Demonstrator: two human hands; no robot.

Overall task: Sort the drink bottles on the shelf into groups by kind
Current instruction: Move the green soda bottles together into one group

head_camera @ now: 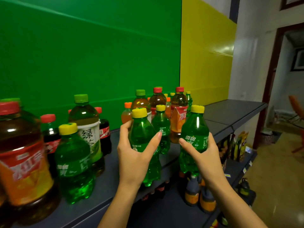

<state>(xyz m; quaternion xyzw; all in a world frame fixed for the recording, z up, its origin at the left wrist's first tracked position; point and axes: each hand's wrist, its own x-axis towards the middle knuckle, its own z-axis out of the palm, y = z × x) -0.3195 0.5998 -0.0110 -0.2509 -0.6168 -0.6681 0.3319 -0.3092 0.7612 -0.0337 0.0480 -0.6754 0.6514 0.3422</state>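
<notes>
My left hand [134, 155] grips a green soda bottle with a yellow cap [141, 135], lifted in front of the grey shelf [230, 116]. My right hand [204, 152] grips a second green soda bottle [194, 129] of the same kind, also held off the shelf. A third green soda bottle [162, 127] stands behind them, and another [74, 162] stands at the left front. Large iced tea bottles with red caps [178, 116] [21, 155], green tea bottles [87, 122] [141, 102], cola bottles [51, 137] and small orange soda bottles [126, 114] stand mixed on the shelf.
A green panel [82, 46] and a yellow panel [205, 55] back the shelf. The shelf's right end is bare. Lower shelves [233, 168] hold dark bottles with orange labels [192, 193] and snack packets [236, 145]. A doorway and an orange chair [296, 109] are at the right.
</notes>
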